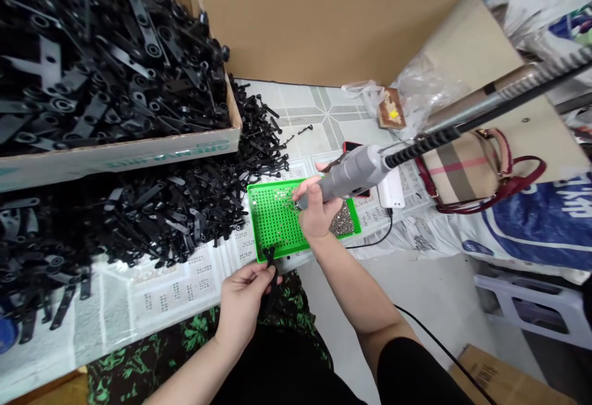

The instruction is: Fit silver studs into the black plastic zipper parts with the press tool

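My left hand [245,297] is closed around a few black plastic parts [269,260] at the table's front edge, their tips over the near rim of a green perforated tray [257,232]. In my right hand [319,211] is a grey electric screwdriver [354,174], its fingers wrapped round the body above the tray. The screwdriver's tip is hidden by the hand. Small screws [342,220] lie heaped at the tray's right end, and others sit in its holes. A dark coiled cord [425,146] runs from the screwdriver to the upper right.
A cardboard box [185,146] full of black parts stands at the left, with loose parts [176,208] piled before it. Right of the tray are a white device [391,189] with a cable, a small brown block [391,109] and a checked handbag [467,171]. A plastic stool [531,306] stands lower right.
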Demonstrator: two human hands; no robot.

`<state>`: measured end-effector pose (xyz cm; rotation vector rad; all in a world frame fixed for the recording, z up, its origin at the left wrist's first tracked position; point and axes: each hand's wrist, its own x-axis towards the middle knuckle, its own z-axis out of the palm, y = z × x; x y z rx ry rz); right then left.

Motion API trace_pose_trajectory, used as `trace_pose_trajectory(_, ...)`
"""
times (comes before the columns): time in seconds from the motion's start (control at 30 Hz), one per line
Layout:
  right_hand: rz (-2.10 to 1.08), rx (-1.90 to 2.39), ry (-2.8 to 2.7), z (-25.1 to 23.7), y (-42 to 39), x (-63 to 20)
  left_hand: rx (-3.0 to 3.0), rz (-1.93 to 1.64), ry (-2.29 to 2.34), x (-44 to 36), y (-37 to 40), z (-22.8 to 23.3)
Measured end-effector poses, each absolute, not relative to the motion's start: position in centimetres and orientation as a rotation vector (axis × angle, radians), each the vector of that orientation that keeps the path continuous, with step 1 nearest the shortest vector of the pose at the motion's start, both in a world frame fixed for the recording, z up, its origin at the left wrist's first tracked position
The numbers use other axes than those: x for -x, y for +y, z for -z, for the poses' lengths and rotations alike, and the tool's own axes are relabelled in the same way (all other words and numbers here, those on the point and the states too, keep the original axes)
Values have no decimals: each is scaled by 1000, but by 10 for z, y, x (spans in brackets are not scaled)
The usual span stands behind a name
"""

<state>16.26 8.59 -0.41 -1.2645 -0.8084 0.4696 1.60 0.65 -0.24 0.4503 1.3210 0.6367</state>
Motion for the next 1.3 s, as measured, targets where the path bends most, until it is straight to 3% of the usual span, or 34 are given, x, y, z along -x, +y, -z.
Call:
trace_pose_trajectory(0.3, -519, 1164, -761, -21, 77, -168, -587, -554, 1272, -14, 7, 5)
trace_pose_trajectory(0.6, -932, 883, -789, -39, 33, -130, -598, -587, 1258, -14, 7, 5)
trace_pose_trajectory(1.3, -863, 869, -855, -29, 33, -127, -580, -599, 1244, -14, 8, 3)
